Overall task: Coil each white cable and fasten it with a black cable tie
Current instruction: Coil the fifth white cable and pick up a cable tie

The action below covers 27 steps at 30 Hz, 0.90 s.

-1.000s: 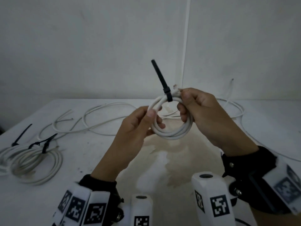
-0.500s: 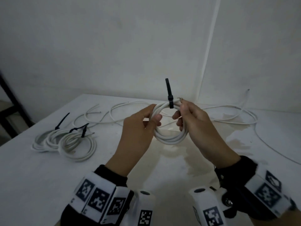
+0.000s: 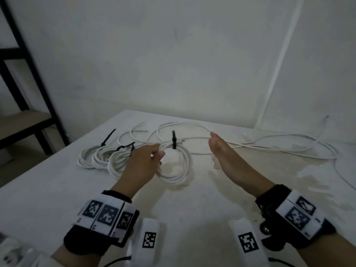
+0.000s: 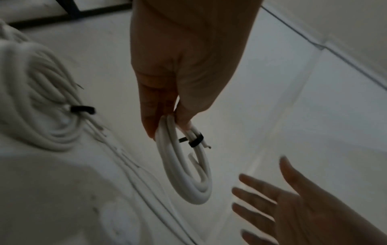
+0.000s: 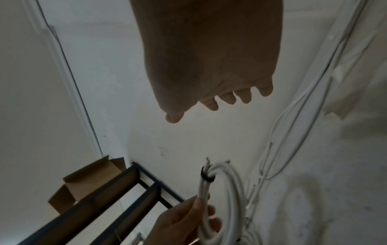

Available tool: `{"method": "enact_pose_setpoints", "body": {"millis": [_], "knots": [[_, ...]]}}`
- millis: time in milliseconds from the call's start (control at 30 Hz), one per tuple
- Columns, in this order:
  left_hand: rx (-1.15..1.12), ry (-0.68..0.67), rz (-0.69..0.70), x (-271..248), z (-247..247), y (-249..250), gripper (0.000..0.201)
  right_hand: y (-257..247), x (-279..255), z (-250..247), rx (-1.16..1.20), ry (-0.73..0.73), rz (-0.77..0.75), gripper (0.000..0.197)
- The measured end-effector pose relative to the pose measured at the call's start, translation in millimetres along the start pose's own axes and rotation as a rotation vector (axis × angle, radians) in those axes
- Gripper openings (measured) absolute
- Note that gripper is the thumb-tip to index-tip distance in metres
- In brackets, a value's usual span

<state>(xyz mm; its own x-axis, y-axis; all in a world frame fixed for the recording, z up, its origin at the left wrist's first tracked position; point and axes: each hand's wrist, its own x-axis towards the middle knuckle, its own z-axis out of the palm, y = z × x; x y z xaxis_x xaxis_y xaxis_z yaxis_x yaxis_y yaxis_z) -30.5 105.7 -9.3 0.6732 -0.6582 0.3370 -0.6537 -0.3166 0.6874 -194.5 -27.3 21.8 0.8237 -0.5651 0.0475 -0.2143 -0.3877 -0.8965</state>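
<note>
Right hand has let go, fingers straight; left hand alone pinches the tied coil at 9 o'clock. Two tied coils lie near the table's left edge.

— What is seen at the top?
— The right hand is seen from behind, fingers extended, nothing held.

— And lower down?
— A coiled white cable is pinched by the left hand; a black cable tie is wrapped around its upper end.

— What else is shown?
— Loose white cables are laid on the white table to the right. A black shelf frame and a cardboard box are visible at lower left.
</note>
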Motion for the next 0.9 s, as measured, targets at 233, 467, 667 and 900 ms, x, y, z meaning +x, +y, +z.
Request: {"method": "enact_pose_setpoints", "body": {"millis": [233,467,667,900], "knots": [[0.318,-0.076,-0.2,13.8,-23.7,-52.7,0.029,32.2,17.0,-10.5,-0.192,-0.017,0.14,0.07],[0.413,-0.144,-0.304,24.1,-28.1,-60.2,0.024,46.3,30.1,-22.8,-0.33,-0.032,0.148,0.065],[0.461,-0.057,-0.32,30.4,-30.5,-42.7,0.04,59.5,42.4,-37.6,-0.412,-0.055,0.178,0.063],[0.514,-0.052,-0.165,42.3,-10.6,-16.7,0.032,79.5,60.6,-46.1,-0.57,-0.105,0.236,0.065]]}}
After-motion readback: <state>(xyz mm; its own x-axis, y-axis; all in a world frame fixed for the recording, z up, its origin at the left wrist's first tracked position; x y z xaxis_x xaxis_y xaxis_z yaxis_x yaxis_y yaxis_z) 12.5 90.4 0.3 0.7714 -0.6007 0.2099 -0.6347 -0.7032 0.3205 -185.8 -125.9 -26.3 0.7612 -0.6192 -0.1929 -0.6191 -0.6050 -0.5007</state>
